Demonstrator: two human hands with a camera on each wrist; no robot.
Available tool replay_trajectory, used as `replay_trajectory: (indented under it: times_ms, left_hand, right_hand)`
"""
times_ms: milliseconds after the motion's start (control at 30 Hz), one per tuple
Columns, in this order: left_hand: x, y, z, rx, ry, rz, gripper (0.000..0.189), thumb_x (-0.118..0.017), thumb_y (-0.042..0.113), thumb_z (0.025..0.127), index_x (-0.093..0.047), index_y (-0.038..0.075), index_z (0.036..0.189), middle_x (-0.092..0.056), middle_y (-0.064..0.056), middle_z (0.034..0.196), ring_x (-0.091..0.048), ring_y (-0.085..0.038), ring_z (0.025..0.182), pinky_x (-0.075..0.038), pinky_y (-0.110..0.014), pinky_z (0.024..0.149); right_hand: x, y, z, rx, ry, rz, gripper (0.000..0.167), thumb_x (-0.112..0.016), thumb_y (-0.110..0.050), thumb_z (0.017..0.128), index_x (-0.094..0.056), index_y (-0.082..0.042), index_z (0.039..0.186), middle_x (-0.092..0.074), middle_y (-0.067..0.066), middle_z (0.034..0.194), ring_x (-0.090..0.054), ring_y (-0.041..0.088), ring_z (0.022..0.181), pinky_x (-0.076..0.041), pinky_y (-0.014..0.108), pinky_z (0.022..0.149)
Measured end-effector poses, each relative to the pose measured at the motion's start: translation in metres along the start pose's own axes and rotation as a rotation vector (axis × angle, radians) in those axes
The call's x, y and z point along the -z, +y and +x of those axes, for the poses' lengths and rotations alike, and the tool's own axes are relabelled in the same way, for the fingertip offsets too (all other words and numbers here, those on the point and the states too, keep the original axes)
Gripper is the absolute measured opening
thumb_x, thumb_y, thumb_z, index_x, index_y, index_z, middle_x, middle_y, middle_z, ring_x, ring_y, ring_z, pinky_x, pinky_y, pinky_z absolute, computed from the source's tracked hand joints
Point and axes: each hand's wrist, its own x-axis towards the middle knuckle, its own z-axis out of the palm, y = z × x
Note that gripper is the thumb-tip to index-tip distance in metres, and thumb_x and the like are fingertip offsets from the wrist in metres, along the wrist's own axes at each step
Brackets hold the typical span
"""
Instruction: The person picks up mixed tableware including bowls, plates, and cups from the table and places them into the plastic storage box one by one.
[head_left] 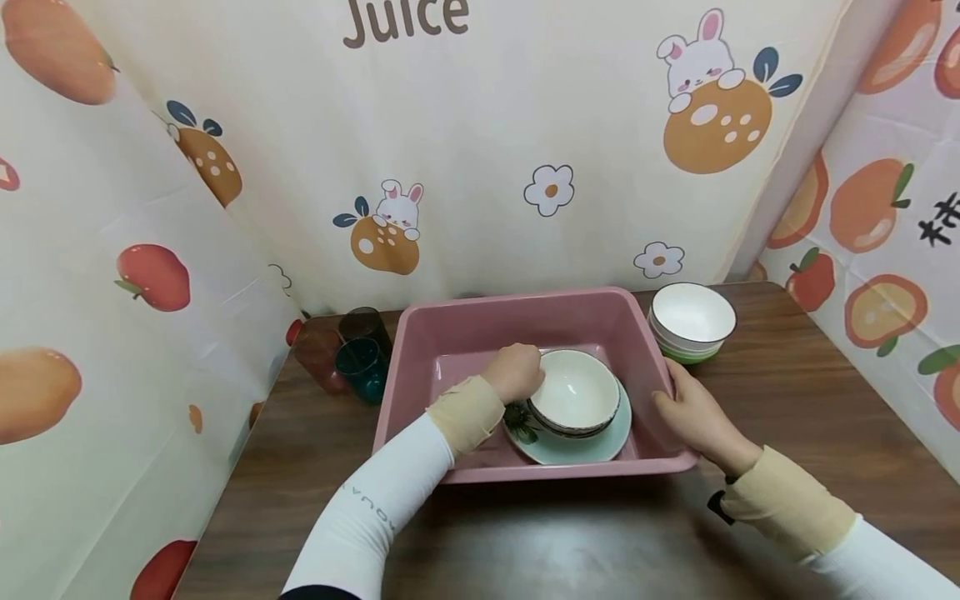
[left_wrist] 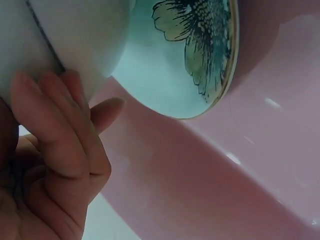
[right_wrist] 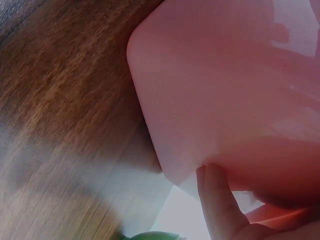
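Note:
In the head view, a white bowl [head_left: 576, 392] with a dark rim sits on at least one more bowl inside a pink basin [head_left: 517, 473]. Below the bowls lies a pale green plate [head_left: 562, 452] with a leafy flower print. My left hand [head_left: 514, 372] pinches the left edge of the white bowl, and the left wrist view has its curled fingers [left_wrist: 65, 120] at the dark rim line. My right hand [head_left: 701, 417] grips the right rim of the basin, thumb on top. Its fingers [right_wrist: 220, 200] lie along the basin's outer wall in the right wrist view.
Left of the basin stand a teal cup [head_left: 362, 371], a dark cup [head_left: 365, 327] and a reddish transparent container [head_left: 318, 357]. A stack of white bowls [head_left: 692, 315] with a green one beneath is behind the right hand. Printed curtains [head_left: 480, 225] close off the wooden table [head_left: 555, 542].

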Motion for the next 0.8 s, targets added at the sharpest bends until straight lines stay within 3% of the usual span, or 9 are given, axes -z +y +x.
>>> replay_trajectory:
  times_ms: [100, 267, 567, 800]
  left_hand:
    - [0.002, -0.003, -0.001, -0.004, -0.017, -0.021, 0.028, -0.052, 0.014, 0.094, -0.055, 0.01, 0.067, -0.065, -0.007, 0.079, -0.052, -0.018, 0.066, -0.047, -0.031, 0.068]
    - [0.002, -0.002, -0.002, 0.006, -0.01, -0.018, 0.022, -0.055, 0.016, 0.093, -0.062, 0.008, 0.074, -0.069, -0.007, 0.085, -0.056, -0.018, 0.07, -0.05, -0.032, 0.071]
    - [0.001, -0.003, -0.004, 0.051, 0.002, -0.012, 0.035, -0.062, 0.039, 0.094, -0.062, 0.011, 0.072, -0.069, -0.005, 0.081, -0.062, -0.019, 0.073, -0.051, -0.032, 0.073]
    - [0.018, -0.001, -0.014, 0.082, 0.058, -0.057, 0.037, -0.057, 0.046, 0.096, -0.068, 0.011, 0.089, -0.072, -0.004, 0.091, -0.068, -0.022, 0.085, -0.053, -0.036, 0.075]
  right_hand:
    - [-0.003, -0.002, 0.001, -0.004, -0.001, 0.006, 0.059, -0.046, -0.003, 0.093, -0.024, 0.014, 0.145, -0.05, 0.038, 0.13, -0.057, 0.045, 0.11, -0.05, 0.056, 0.089]
    - [-0.003, -0.002, 0.001, -0.006, 0.002, 0.004, 0.06, -0.046, -0.002, 0.093, -0.023, 0.015, 0.146, -0.048, 0.039, 0.131, -0.056, 0.046, 0.112, -0.049, 0.057, 0.09]
    - [-0.006, 0.0, 0.0, -0.008, 0.008, 0.022, 0.058, -0.045, -0.002, 0.093, -0.025, 0.013, 0.146, -0.05, 0.037, 0.131, -0.056, 0.044, 0.111, -0.049, 0.054, 0.09]
    - [-0.005, -0.001, 0.0, 0.001, 0.014, 0.024, 0.059, -0.045, -0.001, 0.093, -0.024, 0.014, 0.146, -0.05, 0.038, 0.13, -0.056, 0.044, 0.11, -0.05, 0.053, 0.089]
